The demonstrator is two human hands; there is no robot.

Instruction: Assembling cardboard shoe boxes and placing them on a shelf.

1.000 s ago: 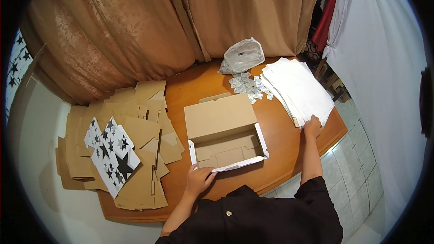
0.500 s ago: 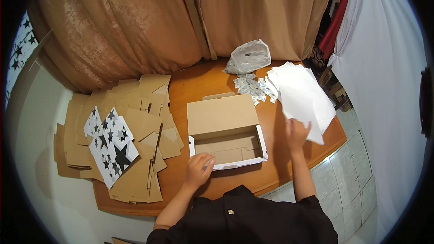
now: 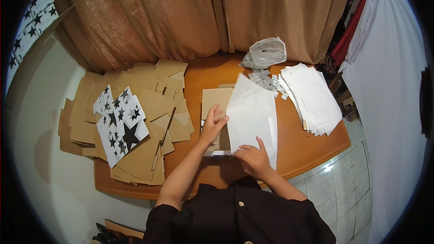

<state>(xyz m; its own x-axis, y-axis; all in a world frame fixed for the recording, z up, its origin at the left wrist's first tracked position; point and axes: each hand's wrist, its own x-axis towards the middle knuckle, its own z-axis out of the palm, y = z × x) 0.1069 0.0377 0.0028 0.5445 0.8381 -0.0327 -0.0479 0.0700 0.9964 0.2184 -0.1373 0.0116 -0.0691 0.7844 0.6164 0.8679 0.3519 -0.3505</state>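
A white sheet of paper [image 3: 253, 113] is held above a cardboard box [image 3: 217, 97] with white sides and its lid raised, hiding most of the box's inside. My right hand [image 3: 255, 159] pinches the sheet near its lower edge, index finger sticking up. At the sheet's left edge is my left hand [image 3: 212, 129], its fingers apart and slightly blurred, the thumb close to the paper. Whether that thumb touches the sheet is hard to make out.
Flattened cardboard boxes [image 3: 158, 104] are piled at the left, a star-printed one [image 3: 120, 126] on top. On the right lies a stack of white sheets [image 3: 316, 99]. Small sachets [image 3: 263, 80] are scattered near a clear plastic bag [image 3: 269, 52] at the back of the wooden table [image 3: 199, 74].
My right hand has brought a sheet leftward from the stack to over the box. My left hand has left the box's front corner and risen to the sheet's left edge. The view has shifted slightly.
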